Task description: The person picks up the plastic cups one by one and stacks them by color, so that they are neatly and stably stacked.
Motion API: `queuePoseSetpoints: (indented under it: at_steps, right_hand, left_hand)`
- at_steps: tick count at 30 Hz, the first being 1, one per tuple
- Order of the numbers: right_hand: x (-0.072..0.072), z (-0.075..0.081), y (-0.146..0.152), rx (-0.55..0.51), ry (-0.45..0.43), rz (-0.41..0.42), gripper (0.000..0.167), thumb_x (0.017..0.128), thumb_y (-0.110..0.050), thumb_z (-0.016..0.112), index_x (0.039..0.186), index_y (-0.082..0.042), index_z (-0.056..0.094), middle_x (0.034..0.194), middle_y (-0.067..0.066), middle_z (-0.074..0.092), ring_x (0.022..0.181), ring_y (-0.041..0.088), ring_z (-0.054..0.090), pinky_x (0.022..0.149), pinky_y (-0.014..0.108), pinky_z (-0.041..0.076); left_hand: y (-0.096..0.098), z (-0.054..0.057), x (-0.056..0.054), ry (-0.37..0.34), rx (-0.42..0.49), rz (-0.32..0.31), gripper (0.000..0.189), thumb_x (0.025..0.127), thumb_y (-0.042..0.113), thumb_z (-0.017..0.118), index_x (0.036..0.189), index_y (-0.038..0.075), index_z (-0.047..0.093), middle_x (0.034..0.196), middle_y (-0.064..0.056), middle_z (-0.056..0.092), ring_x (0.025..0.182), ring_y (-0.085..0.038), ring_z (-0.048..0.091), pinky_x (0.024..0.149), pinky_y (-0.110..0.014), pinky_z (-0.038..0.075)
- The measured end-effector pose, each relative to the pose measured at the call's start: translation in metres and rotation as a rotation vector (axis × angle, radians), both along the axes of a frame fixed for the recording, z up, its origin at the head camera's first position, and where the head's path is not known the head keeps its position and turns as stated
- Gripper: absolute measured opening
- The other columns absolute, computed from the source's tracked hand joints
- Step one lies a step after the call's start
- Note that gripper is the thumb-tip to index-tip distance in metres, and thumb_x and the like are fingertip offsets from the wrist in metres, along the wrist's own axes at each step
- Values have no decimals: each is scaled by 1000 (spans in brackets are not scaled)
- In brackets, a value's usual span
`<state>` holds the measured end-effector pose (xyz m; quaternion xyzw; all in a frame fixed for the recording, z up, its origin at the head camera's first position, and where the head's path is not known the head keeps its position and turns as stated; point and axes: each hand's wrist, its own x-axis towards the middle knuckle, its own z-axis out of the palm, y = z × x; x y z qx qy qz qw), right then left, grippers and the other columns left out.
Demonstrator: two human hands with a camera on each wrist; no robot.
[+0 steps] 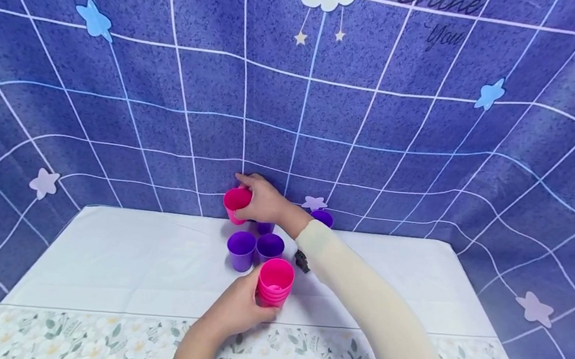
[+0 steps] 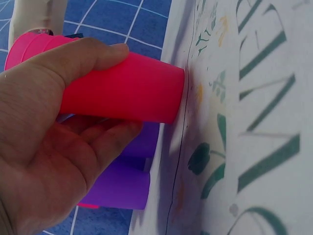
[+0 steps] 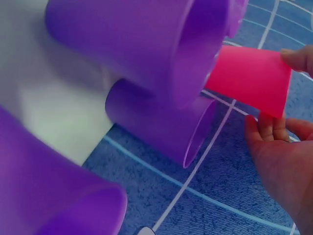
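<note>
My left hand grips a stack of pink cups near the front of the white table area. In the left wrist view, thumb and fingers wrap the outermost pink cup, and several nested rims show at the far end. At the back, my right hand pinches a single pink cup by its rim, thumb on one side and fingers on the other. Between the hands stand purple cups: one on the left, one beside it, and one partly hidden under my right hand.
Another purple cup stands at the back, behind my right forearm. A blue gridded curtain rises along the back and sides. The white tabletop has a floral printed strip along the front.
</note>
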<state>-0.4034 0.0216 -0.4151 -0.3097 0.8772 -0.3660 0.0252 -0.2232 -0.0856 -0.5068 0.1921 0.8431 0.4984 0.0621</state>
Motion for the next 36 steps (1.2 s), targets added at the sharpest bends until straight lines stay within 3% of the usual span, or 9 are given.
queuePoseSetpoints:
  at_steps: [9, 14, 22, 29, 36]
  right_hand:
    - [8, 15, 8, -179, -66, -57, 92, 79, -12, 86, 160, -5, 43, 121, 9, 57, 106, 17, 60, 87, 16, 55]
    - [18, 23, 12, -382, -140, 17, 98, 80, 2, 80, 166, -11, 32, 118, 9, 56, 98, 13, 59, 83, 17, 54]
    - [38, 29, 19, -639, -216, 77, 98, 81, 9, 74, 166, -10, 30, 134, 26, 60, 110, 9, 64, 91, 21, 56]
    - [56, 37, 26, -707, -330, 79, 98, 81, 14, 77, 166, -5, 30, 138, 33, 63, 102, 6, 73, 96, 25, 62]
    - [75, 40, 37, -677, -357, 2, 75, 80, 8, 83, 150, -3, 57, 129, 24, 72, 103, 8, 73, 94, 27, 63]
  left_hand:
    - [-3, -1, -7, -2, 12, -17, 77, 76, 9, 87, 145, 20, 55, 127, 3, 72, 122, -15, 67, 113, -45, 52]
    - [-4, -2, -8, -25, 35, -28, 78, 77, 9, 88, 146, 22, 54, 130, 2, 72, 126, -17, 66, 116, -50, 49]
    - [-3, -3, -8, -25, 41, -32, 79, 76, 8, 87, 146, 23, 54, 129, 4, 72, 124, -15, 67, 115, -46, 51]
    - [-3, -3, -9, -21, 25, -19, 81, 76, 9, 88, 148, 21, 53, 130, 1, 72, 125, -18, 67, 115, -49, 50]
    - [-1, -4, -10, -18, 28, -21, 80, 76, 8, 88, 147, 21, 53, 130, 2, 72, 125, -18, 67, 116, -51, 50]
